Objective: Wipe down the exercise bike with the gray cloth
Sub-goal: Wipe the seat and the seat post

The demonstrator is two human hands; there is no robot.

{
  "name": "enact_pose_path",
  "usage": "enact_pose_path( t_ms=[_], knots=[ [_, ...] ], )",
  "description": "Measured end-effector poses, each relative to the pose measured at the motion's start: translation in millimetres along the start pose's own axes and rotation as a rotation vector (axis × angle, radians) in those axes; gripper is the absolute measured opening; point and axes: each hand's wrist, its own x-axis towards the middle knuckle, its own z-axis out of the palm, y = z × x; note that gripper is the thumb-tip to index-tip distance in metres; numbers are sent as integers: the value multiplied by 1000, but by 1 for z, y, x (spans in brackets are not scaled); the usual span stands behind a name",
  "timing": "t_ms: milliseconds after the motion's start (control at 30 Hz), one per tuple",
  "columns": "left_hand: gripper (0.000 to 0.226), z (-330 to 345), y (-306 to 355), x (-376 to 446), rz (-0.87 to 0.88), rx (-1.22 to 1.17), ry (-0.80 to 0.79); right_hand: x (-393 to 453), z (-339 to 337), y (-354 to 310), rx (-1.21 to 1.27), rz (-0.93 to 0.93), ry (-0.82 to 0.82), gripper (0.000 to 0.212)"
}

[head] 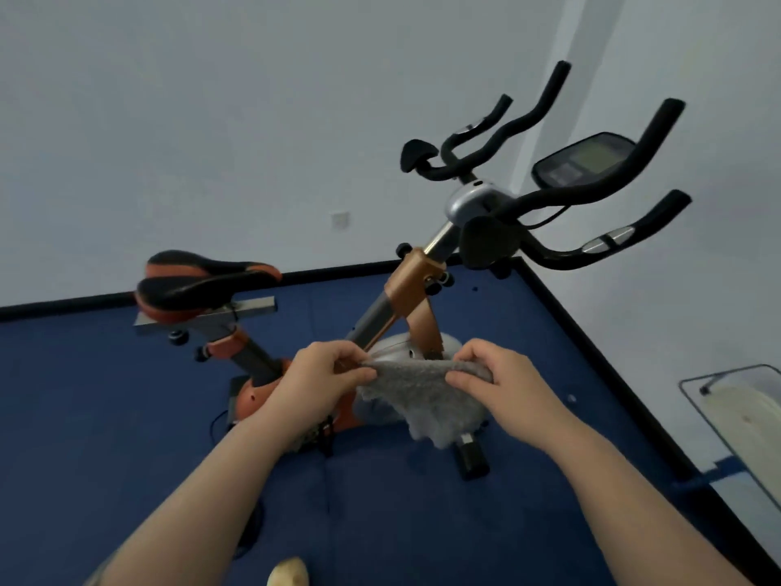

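An orange and black exercise bike [412, 289] stands on the blue floor in front of me. Its saddle [203, 281] is at the left; the black handlebars [587, 192] and the console [583, 160] rise at the upper right. The gray cloth [422, 395] hangs stretched between my hands, in front of the bike's frame and flywheel. My left hand [325, 378] pinches the cloth's left top corner. My right hand [494, 382] pinches its right top corner. The cloth is held in the air, apart from the bike as far as I can tell.
Blue mat flooring [105, 395] with a black border runs to white walls behind and at the right. A glass-topped piece of furniture [735, 412] stands at the far right. A black cable [219, 420] lies by the bike's base. A pale object [289, 573] shows at the bottom edge.
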Motion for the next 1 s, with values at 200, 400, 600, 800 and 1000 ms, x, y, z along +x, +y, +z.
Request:
enact_pose_path(
  t_ms=[200,400,600,800,1000],
  knots=[
    [10,-47,-47,-18,-83,-32,118,35,53,-37,-4,-30,-19,7],
    [18,-96,-90,-16,-72,-42,148,78,112,-81,58,-9,75,11],
    [17,-154,-153,-18,-122,-17,119,123,178,-117,50,46,97,9],
    [12,-197,-191,-13,-195,1,56,146,217,-140,84,127,163,7],
    [11,-204,-207,4,-213,-27,30,163,226,-139,127,167,185,8]
  ],
)
